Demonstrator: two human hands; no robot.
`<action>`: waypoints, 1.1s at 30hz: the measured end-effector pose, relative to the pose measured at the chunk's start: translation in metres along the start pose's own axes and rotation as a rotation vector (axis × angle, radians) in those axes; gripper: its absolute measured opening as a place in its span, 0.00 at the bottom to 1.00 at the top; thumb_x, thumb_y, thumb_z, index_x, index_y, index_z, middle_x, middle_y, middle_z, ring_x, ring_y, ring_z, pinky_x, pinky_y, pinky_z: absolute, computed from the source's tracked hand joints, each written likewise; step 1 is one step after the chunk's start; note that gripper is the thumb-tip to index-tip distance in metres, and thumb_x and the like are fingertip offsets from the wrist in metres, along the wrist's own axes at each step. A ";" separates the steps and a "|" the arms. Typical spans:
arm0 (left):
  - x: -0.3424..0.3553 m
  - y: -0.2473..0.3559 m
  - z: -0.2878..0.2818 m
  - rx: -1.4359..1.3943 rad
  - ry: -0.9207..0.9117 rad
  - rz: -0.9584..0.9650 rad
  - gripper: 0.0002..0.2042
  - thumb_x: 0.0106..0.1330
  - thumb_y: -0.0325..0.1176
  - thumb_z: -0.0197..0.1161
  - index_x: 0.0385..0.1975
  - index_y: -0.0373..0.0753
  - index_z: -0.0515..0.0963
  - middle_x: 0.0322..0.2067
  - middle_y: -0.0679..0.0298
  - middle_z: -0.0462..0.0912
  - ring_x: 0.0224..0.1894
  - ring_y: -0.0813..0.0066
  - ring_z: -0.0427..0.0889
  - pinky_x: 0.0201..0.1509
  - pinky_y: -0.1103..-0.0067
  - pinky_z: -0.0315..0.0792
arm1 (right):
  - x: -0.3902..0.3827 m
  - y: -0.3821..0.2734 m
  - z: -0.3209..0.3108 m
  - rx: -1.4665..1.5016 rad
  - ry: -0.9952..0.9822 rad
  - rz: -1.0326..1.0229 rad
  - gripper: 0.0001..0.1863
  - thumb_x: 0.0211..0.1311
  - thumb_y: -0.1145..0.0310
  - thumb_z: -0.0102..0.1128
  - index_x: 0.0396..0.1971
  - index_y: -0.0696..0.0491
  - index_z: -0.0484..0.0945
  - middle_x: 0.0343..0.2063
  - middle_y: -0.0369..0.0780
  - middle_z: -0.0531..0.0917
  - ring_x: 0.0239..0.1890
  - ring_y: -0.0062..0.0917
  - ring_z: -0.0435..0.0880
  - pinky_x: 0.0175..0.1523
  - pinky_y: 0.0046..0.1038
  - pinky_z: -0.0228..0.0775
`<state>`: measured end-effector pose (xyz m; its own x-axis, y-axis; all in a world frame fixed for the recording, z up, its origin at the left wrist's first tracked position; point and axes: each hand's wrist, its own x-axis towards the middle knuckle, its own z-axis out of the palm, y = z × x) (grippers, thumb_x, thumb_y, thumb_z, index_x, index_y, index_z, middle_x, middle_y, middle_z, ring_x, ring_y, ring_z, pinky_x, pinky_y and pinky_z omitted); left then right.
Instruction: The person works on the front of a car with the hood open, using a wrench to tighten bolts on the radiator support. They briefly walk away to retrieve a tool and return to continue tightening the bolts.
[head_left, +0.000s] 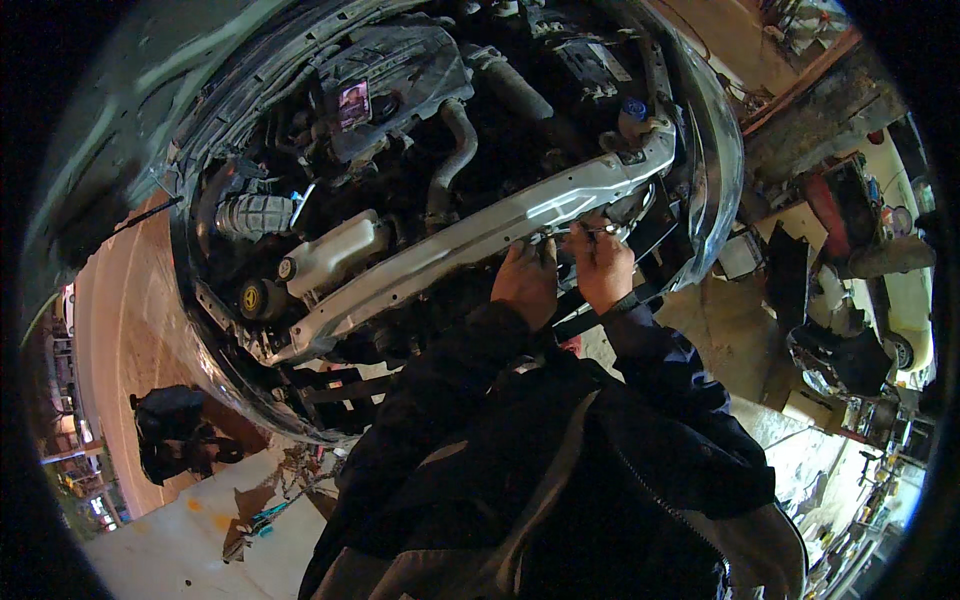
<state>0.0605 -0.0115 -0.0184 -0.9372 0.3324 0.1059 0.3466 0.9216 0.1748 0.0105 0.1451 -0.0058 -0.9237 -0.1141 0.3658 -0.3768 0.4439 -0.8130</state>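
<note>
My left hand [527, 280] and my right hand [604, 266] are close together at the front edge of a silver metal crossbar [460, 240], which spans the front of a car's open engine bay. The left fingers are bent and pressed together just below the bar. Beside them, the right fingers are closed in a pinch around a small shiny metal piece [608, 230], whose kind I cannot make out. Whatever the left fingertips grip is too small and dark to tell. Behind the bar lies the dark engine cover [400, 85].
A pale reservoir [340, 250] with a black cap sits behind the bar at left. On the engine cover lies a phone-like lit screen [354, 105]. A curved hose [458, 150] rises mid-bay. A dark bag-like bundle [180, 430] rests at lower left; car parts [840, 340] clutter the right.
</note>
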 end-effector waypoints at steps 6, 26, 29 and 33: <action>-0.003 -0.002 0.006 -0.062 -0.015 0.008 0.23 0.64 0.31 0.55 0.57 0.25 0.78 0.46 0.47 0.87 0.59 0.53 0.81 0.75 0.60 0.61 | -0.001 -0.018 -0.001 -0.139 -0.094 -0.137 0.08 0.70 0.69 0.67 0.42 0.57 0.84 0.40 0.44 0.88 0.34 0.45 0.89 0.37 0.41 0.81; 0.000 0.000 -0.002 0.048 -0.059 -0.003 0.26 0.66 0.32 0.55 0.62 0.21 0.73 0.50 0.44 0.85 0.62 0.53 0.78 0.76 0.61 0.59 | 0.026 0.029 -0.006 0.669 0.010 0.546 0.16 0.80 0.62 0.58 0.46 0.63 0.77 0.34 0.47 0.88 0.35 0.33 0.92 0.40 0.36 0.89; 0.001 0.000 0.002 -0.043 -0.176 -0.046 0.27 0.65 0.32 0.56 0.63 0.21 0.73 0.48 0.45 0.87 0.61 0.53 0.80 0.76 0.61 0.59 | 0.006 0.020 -0.006 0.526 0.089 0.326 0.16 0.81 0.62 0.58 0.43 0.62 0.80 0.33 0.44 0.90 0.36 0.29 0.92 0.42 0.32 0.86; -0.001 -0.003 0.008 -0.001 0.088 0.053 0.27 0.65 0.32 0.55 0.61 0.19 0.74 0.46 0.44 0.88 0.58 0.53 0.83 0.76 0.61 0.61 | -0.007 0.013 -0.005 -0.130 -0.031 -0.061 0.10 0.75 0.66 0.65 0.46 0.57 0.83 0.32 0.46 0.89 0.30 0.41 0.90 0.35 0.37 0.80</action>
<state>0.0604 -0.0129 -0.0268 -0.9104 0.3617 0.2010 0.3957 0.9030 0.1673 0.0124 0.1560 -0.0163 -0.9016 -0.1708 0.3973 -0.4222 0.5465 -0.7233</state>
